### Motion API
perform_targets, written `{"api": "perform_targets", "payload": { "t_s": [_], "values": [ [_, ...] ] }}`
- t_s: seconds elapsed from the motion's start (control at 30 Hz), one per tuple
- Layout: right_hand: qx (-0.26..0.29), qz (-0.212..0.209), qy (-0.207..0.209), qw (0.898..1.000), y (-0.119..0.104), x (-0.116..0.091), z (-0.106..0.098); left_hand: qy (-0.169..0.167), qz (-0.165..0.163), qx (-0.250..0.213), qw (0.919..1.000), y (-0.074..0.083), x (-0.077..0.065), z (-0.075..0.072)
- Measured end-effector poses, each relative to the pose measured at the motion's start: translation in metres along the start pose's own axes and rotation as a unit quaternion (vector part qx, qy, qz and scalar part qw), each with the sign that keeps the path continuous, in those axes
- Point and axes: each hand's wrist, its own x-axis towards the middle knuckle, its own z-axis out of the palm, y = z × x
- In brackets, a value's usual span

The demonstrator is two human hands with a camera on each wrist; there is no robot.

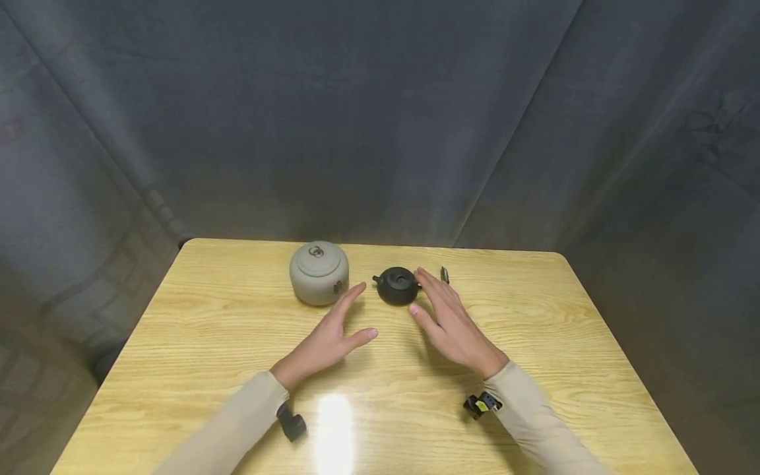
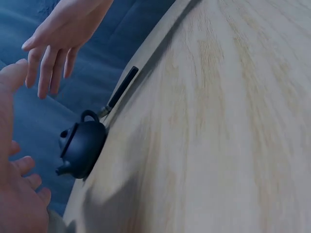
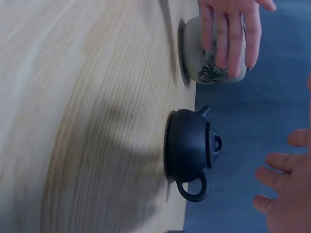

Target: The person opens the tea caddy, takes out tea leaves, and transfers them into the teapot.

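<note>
A small black teapot stands on the table with its lid on, spout to the left and loop handle to the right. My right hand is nearest to it, fingers extended by the handle side and thumb apart. To the left, my left hand hovers with fingers straight and thumb spread, holding nothing. Just beyond its fingertips stands a grey lidded jar with a ring motif on the lid. The right wrist view shows a dark floral pattern on the jar, partly hidden by the left hand's fingers.
A slim tool with a black handle and a metal part lies beyond the teapot, mostly hidden by my right hand in the head view. The light wooden table ends at a dark grey curtain.
</note>
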Motion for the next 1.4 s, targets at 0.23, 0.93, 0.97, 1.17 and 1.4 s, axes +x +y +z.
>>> {"api": "perform_targets", "payload": {
  "t_s": [0.23, 0.93, 0.97, 1.17, 1.4],
  "values": [
    [0.037, 0.047, 0.025, 0.998, 0.006, 0.016, 0.014, -0.001, -0.022, -0.004, 0.9997, -0.004, 0.014, 0.016],
    [-0.068, 0.054, 0.053, 0.995, 0.03, 0.067, 0.042, 0.024, -0.058, -0.01, 0.998, -0.017, 0.066, 0.035],
    [-0.071, 0.055, 0.05, 0.995, 0.03, 0.068, 0.043, 0.025, -0.059, -0.009, 0.9979, -0.018, 0.068, 0.036],
    [-0.079, 0.055, 0.047, 0.994, 0.03, 0.072, 0.044, 0.042, -0.062, -0.01, 0.9971, -0.021, 0.081, 0.039],
    [-0.093, 0.034, 0.061, 0.993, 0.032, 0.074, 0.045, 0.065, -0.067, -0.004, 0.9957, -0.018, 0.096, 0.043]
  ]
}}
